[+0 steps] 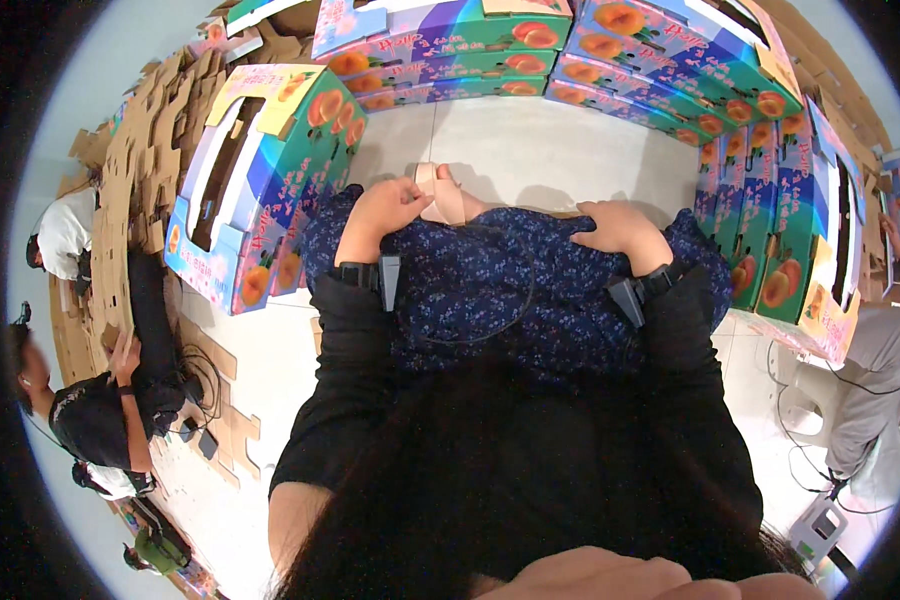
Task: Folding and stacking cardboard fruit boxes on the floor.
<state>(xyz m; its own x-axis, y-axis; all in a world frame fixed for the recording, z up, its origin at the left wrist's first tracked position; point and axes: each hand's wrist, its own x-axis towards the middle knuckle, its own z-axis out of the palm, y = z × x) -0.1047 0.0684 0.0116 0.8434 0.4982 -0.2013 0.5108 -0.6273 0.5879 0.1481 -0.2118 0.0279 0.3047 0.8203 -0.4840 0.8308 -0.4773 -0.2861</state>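
My left hand (382,212) rests on the left side of my lap with its fingers curled in, and nothing shows in them. Just ahead of those fingers is my foot in a beige strapped sandal (445,199). On the right side of my lap my right hand (618,232) lies with its fingers stretched over dark blue floral cloth (480,275). Both wrists wear black bands with a small grey device. Nearest my left hand stands a colourful fruit carton (295,170) with a long slot in its top. Several similar cartons (770,215) stand right of my right hand.
Stacked fruit cartons (450,60) line the far side, with more cartons (660,75) at the far right. Piles of flattened cardboard (150,150) stand at the left. A person in black (100,420) sits there, near cables (205,380). Another person's grey trousers (875,390) show at the right.
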